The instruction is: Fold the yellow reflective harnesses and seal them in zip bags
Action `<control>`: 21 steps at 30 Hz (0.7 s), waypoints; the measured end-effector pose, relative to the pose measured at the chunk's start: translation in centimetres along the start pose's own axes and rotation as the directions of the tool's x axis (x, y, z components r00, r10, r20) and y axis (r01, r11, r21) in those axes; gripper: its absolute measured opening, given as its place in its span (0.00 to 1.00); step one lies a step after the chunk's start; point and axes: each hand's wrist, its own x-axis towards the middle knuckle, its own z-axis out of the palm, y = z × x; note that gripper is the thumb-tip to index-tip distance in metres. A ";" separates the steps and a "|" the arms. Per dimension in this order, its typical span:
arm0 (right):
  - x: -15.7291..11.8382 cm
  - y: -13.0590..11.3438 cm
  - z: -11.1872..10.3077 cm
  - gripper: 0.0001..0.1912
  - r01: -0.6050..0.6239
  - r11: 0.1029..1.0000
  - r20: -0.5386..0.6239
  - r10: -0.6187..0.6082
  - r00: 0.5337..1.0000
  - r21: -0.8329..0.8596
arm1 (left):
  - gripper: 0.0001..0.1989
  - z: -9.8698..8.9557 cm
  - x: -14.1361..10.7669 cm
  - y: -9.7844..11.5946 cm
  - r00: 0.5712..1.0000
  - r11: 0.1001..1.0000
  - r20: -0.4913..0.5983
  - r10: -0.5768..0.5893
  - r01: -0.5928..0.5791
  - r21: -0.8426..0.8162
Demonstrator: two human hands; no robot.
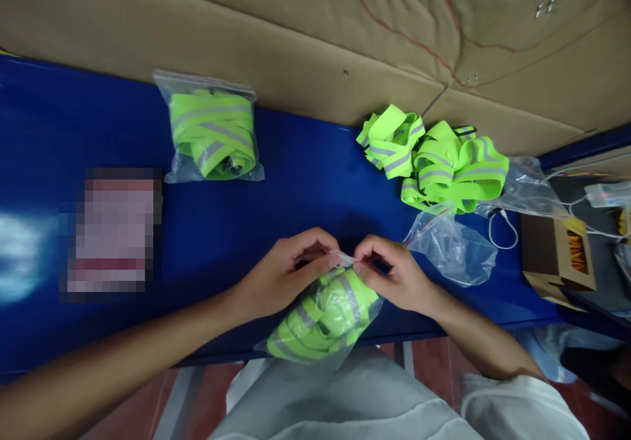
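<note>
Blue worktop [305, 170] behind, left hand [280, 272] and right hand [401, 275] equally near, pinching the top of a clear plastic bag [320, 321] of reflective straps [349, 298], long axis toward seven o'clock.

cardboard box [549, 250], right | white cable [516, 235] beside it | blue table [315, 183]

I'm in what looks like a packing workshop: a blue bench [305, 183] against a brown partition [276, 45], loose reflective straps [434, 160] heaped beside clear plastic bags [456, 256], a bag of straps [325, 321] in my fingers [318, 269], a cardboard box [545, 252], reddish tiled floor [436, 361] below
</note>
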 end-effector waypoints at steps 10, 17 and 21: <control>0.0 -0.1 0.6 0.03 0.076 0.996 -0.023 -0.077 0.997 -0.049 | 0.11 0.2 -0.2 0.1 1.000 0.993 0.014 0.017 -0.018 0.116; -0.1 -0.2 1.0 0.03 0.092 0.995 -0.010 -0.093 0.996 -0.050 | 0.11 0.3 -0.3 0.1 0.999 0.981 0.023 0.046 -0.050 0.186; -0.1 -0.3 1.2 0.04 0.111 0.992 -0.012 -0.112 0.994 -0.067 | 0.10 0.5 -0.6 0.2 0.996 0.968 0.030 0.085 -0.090 0.234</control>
